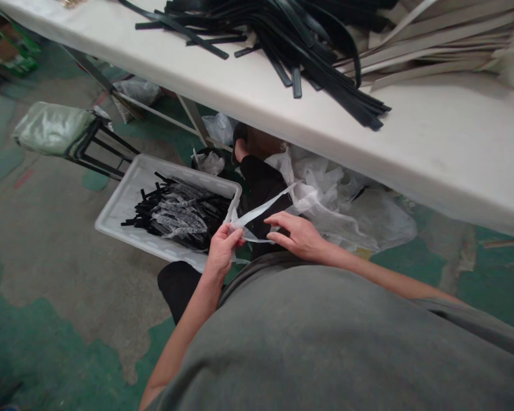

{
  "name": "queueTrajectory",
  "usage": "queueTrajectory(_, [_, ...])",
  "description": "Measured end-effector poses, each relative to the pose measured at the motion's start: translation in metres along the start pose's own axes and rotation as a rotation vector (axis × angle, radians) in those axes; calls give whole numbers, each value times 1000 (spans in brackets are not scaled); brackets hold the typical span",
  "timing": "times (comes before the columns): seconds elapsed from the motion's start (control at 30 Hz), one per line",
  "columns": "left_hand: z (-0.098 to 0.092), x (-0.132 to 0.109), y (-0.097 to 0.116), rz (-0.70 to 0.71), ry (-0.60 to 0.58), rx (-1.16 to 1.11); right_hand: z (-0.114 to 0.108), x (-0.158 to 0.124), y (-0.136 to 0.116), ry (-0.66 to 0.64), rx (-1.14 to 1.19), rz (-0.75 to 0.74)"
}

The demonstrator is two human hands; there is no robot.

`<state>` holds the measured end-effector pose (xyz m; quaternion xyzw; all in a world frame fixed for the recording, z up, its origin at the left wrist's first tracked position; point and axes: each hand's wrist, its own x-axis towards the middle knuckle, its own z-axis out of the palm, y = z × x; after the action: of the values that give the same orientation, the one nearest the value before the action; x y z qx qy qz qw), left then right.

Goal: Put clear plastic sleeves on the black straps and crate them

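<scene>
A: Left hand (223,245) first. What have we got?

B: Grip pinching one end of a thin white strip (263,211), thumb against fingers. Strip's in front of the torso, just right of the white tray (113,217).

A: Right hand (298,235)?

B: Grip spread: we see a gap between thumb and forefinger. It's just right of the left one, by the strip's lower edge. Touching it or not, we can't tell.

A: The strip's far end?

B: Slants up, far and right, towards a heap of clear plastic (372,220). We can't make out where it ends.

A: Tray contents?

B: Black strips (139,214) in a loose pile, whitish wrapping over some. Padded stool (53,128) on the far left of the tray.

A: And we log the counter (466,148)?

B: Yes, far side, pale top. Black straps (312,34) heaped on it, ends pointing near; beige straps (445,43) to their right.
</scene>
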<state>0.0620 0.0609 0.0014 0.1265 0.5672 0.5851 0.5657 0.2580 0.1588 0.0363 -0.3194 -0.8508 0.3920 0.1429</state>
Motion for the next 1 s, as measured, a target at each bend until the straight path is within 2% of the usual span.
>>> queueTrajectory(0.13, [1, -6, 4, 75, -28, 115, 28, 30, -10, -183, 77, 7])
queueTrajectory(0.27, [-7, -9, 5, 128, -3, 164, 42, 47, -11, -303, 334, 79])
queueTrajectory(0.43, [-16, -12, 7, 73, -16, 148, 46, 51, -7, -137, 700, 322])
queueTrajectory(0.5, [-15, -14, 6, 52, -27, 151, 47, 49, -7, -161, 813, 383])
queueTrajectory(0.57, [-12, -15, 1, 47, -16, 136, 49, 47, -8, -250, 856, 386])
queueTrajectory(0.73, [-8, -25, -24, -17, 6, 36, 56, 32, -14, -430, 862, 350])
queueTrajectory(0.8, [-9, -31, -32, -37, 29, 55, 59, 23, -15, -508, 761, 371])
queueTrajectory(0.9, [-11, -36, -35, 43, 86, 176, 62, 14, -17, -579, 549, 416])
queueTrajectory(0.93, [-12, -36, -32, 77, 92, 198, 61, 13, -19, -594, 491, 393])
queueTrajectory(1.0, [-15, -34, -26, 118, 115, 133, 51, 14, -27, -593, 373, 232])
